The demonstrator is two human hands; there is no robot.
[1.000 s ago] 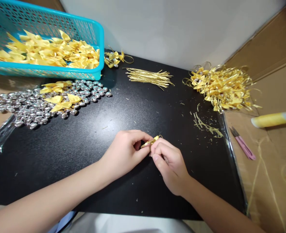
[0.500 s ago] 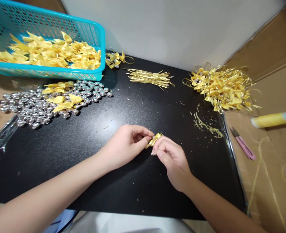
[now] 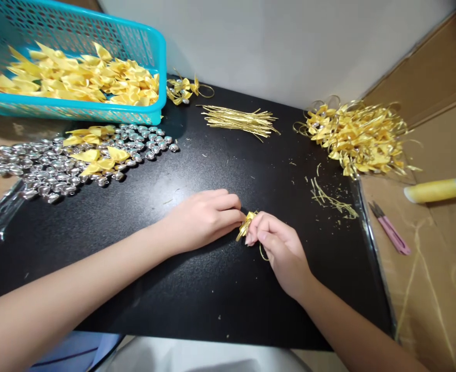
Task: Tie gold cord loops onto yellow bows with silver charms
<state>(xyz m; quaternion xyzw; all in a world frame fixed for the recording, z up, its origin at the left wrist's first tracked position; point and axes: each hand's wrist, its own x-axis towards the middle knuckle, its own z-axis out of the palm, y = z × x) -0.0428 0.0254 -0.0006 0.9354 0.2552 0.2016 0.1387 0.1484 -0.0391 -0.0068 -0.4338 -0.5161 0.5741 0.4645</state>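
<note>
Both hands meet over the middle of the black table top. My right hand is closed, pinching a small yellow ribbon bow with a gold cord that curves out below the fingers. From the left, my left hand grips the bow's other side, its fingers drawn together and the thumb hidden from sight. Part of the bow is covered by the fingers. Whether a silver bead hangs on it I cannot tell.
At the back left, a turquoise basket holds yellow bows. Silver beads lie before it. Gold cords lie at the back; a heap of finished-looking bows, cord scraps and pink snips are at right.
My left hand has turned palm-down, its thumb now out of sight. The bow and my right hand have shifted slightly right, and a loop of gold cord shows below the right fingers.
</note>
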